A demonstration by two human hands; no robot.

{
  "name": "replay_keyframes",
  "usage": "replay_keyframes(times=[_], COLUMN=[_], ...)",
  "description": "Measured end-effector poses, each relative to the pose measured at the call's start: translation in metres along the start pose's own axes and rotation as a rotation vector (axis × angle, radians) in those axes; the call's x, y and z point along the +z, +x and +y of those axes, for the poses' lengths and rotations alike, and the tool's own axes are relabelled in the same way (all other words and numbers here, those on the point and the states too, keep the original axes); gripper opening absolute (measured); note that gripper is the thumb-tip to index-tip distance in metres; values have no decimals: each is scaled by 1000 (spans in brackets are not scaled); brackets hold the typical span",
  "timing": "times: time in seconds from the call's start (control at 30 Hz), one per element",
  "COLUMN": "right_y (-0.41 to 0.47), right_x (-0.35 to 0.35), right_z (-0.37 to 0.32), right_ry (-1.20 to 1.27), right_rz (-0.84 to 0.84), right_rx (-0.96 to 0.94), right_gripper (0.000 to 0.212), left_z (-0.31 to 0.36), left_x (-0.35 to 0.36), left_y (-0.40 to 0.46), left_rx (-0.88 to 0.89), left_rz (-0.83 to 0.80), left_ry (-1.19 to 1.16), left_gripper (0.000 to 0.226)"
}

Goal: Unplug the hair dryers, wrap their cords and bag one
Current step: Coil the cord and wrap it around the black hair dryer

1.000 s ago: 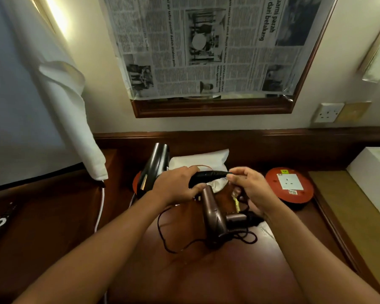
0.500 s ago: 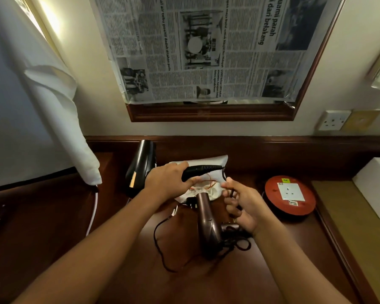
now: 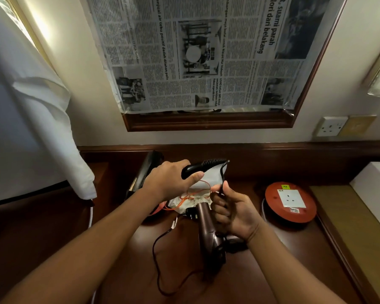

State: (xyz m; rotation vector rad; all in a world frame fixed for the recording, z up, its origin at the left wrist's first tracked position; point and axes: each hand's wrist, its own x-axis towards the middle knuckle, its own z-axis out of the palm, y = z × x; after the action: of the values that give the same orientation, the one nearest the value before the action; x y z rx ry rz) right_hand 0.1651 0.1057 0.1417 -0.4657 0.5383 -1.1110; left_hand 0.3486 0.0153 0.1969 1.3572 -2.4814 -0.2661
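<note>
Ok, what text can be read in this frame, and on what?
"suami parah", "lori dari belakang": headline on the newspaper over the mirror.
"Penjual air tebu positif dadah ditahan polis": smaller headline, same newspaper.
Newspaper body text: too small.
Labels on the red cord reel: too blurred.

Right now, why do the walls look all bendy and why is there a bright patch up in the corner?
In the head view, the wide-angle lens curves the mirror frame and tilts the walls; light glows pale beside the white curtain at upper left, while the dark desk stays dim with soft sheen.
</note>
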Motion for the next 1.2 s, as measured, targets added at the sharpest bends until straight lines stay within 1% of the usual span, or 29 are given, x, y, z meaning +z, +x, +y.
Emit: replay_keyframes(times=[0.1, 0.17, 0.23, 0.37, 0.47, 0.5, 0.57, 0.7, 0.8, 0.9, 1.07, 1.2], right_y=[4, 7, 8, 9, 4, 1, -3, -13, -19, -25, -34, -40], right_x=[-4, -7, -9, -10, -4, -2, -1, 8, 16, 21, 31, 41], right_z=[-8, -13, -19, -32, -44, -48, -56, -74, -87, -96, -104, -104], right_ry=[-100, -155, -223, -399, -554, -591, -667, -843, -950, -1071, -1225, -1346], right_rz=[-49, -43, -20, 35, 109, 149, 235, 335, 361, 370, 364, 390], right_rx=[54, 71, 91, 119, 99, 82, 42, -34, -83, -194, -333, -418], right_gripper=[36, 36, 37, 37, 26, 23, 23, 19, 19, 17, 15, 10], left_z=[-2, -2, -3, -11, -13, -12, -9, -2, 4, 10, 19, 25], left_x=[-7, -14, -19, -25, -29, -30, -32, -32, -31, -30, -34, -35], left_y=[2, 2, 3, 3, 0, -1, -2, -4, -5, -5, -6, -5], left_rx=[46, 79, 113, 170, 205, 215, 226, 245, 269, 277, 270, 254], left_rz=[-11, -20, -33, -61, -90, -102, -125, -154, -152, -149, -182, -194], left_ry=[-62, -72, -73, -54, -25, -15, 14, 70, 78, 109, 212, 301], left_gripper=[39, 46, 52, 56, 58, 58, 60, 63, 59, 59, 41, 46])
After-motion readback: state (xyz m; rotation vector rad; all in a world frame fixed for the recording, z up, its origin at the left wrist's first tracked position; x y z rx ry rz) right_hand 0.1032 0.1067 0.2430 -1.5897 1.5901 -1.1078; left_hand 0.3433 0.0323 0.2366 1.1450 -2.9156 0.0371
